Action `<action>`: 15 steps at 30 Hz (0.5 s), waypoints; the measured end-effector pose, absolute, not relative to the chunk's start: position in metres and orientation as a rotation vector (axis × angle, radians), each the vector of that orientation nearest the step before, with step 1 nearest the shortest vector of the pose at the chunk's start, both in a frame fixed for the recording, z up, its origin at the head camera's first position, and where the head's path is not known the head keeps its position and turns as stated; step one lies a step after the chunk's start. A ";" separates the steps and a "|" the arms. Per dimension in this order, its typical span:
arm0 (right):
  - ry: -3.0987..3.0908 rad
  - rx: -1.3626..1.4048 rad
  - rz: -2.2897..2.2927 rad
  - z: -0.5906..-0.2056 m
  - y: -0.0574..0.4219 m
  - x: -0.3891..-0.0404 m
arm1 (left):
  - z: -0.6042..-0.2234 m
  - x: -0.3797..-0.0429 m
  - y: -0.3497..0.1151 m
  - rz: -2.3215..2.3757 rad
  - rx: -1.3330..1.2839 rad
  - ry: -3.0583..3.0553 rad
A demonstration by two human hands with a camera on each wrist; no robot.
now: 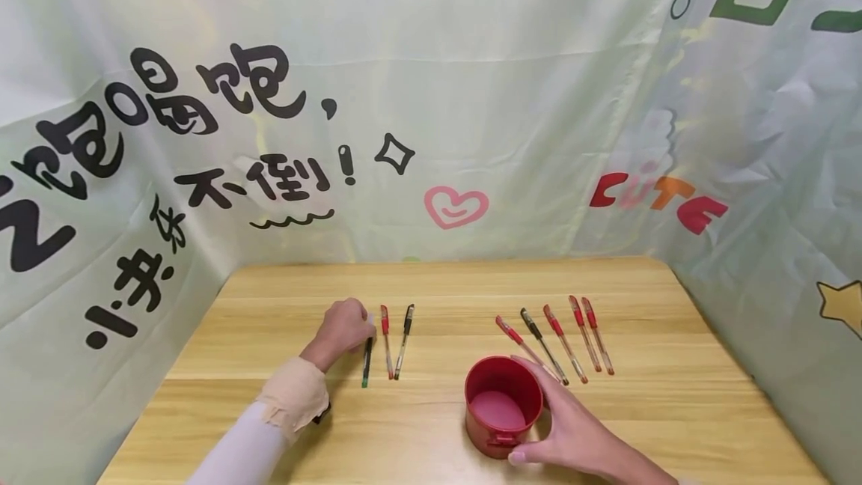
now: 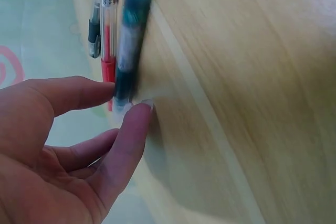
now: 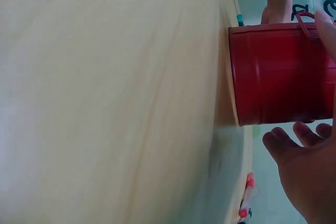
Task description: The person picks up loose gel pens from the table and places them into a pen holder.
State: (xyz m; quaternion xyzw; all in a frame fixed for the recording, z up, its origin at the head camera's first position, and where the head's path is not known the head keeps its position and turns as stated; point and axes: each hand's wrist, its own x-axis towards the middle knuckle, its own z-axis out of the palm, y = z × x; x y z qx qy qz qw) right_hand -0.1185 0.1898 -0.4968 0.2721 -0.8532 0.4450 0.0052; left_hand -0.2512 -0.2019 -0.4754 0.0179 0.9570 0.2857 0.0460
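Observation:
My left hand [image 1: 345, 329] reaches down at the left of the table, with thumb and forefinger pinching one end of a dark gel pen with a green tip [image 1: 367, 367]. The left wrist view shows that pen [image 2: 131, 40] close up and blurred, its green end away from the fingers. A red pen [image 1: 386, 339] and a black pen [image 1: 404, 343] lie just right of it. My right hand [image 1: 572, 425] holds a small red bucket [image 1: 480, 436] upright, thumb on the near side and fingers round the right side. Inside, the bucket's floor [image 1: 498, 410] shows bare. A small handle [image 3: 304, 22] sits on its wall.
Right of the bucket lies a row of several pens, red ones [image 1: 564, 341] and a black one [image 1: 544, 335]. The wooden table [image 1: 431, 283] ends at a printed cloth backdrop [image 1: 525, 133] behind and at both sides.

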 end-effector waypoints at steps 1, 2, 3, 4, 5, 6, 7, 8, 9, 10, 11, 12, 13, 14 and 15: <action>-2.654 0.871 1.423 -0.497 0.189 -0.119 | -0.475 -0.252 -0.201 0.861 0.058 2.934; -2.635 0.891 1.451 -0.497 0.188 -0.120 | -0.475 -0.253 -0.201 0.847 0.063 2.945; -2.616 0.908 1.473 -0.497 0.187 -0.121 | -0.475 -0.253 -0.200 0.832 0.071 2.959; -2.604 0.913 1.499 -0.497 0.186 -0.121 | -0.475 -0.254 -0.200 0.814 0.076 2.971; -2.595 0.917 1.519 -0.497 0.185 -0.121 | -0.475 -0.255 -0.199 0.793 0.081 2.985; -2.595 0.909 1.545 -0.497 0.184 -0.121 | -0.475 -0.256 -0.199 0.775 0.086 2.998; -2.593 0.903 1.569 -0.497 0.183 -0.121 | -0.475 -0.256 -0.199 0.760 0.089 3.007; -2.593 0.901 1.576 -0.497 0.182 -0.121 | -0.475 -0.257 -0.198 0.749 0.089 3.012; -2.597 0.892 1.584 -0.497 0.181 -0.120 | -0.475 -0.257 -0.198 0.739 0.087 3.013; -2.607 0.871 1.603 -0.497 0.180 -0.119 | -0.475 -0.257 -0.198 0.732 0.087 3.015; -2.606 0.868 1.606 -0.497 0.180 -0.119 | -0.476 -0.257 -0.197 0.725 0.090 3.019; -2.607 0.864 1.607 -0.498 0.179 -0.119 | -0.476 -0.257 -0.197 0.719 0.092 3.021; -2.600 0.871 1.591 -0.498 0.178 -0.119 | -0.476 -0.258 -0.197 0.716 0.095 3.020; -2.593 0.880 1.572 -0.498 0.178 -0.119 | -0.477 -0.258 -0.197 0.715 0.099 3.019; -2.592 0.872 1.565 -0.498 0.177 -0.119 | -0.477 -0.258 -0.197 0.717 0.101 3.018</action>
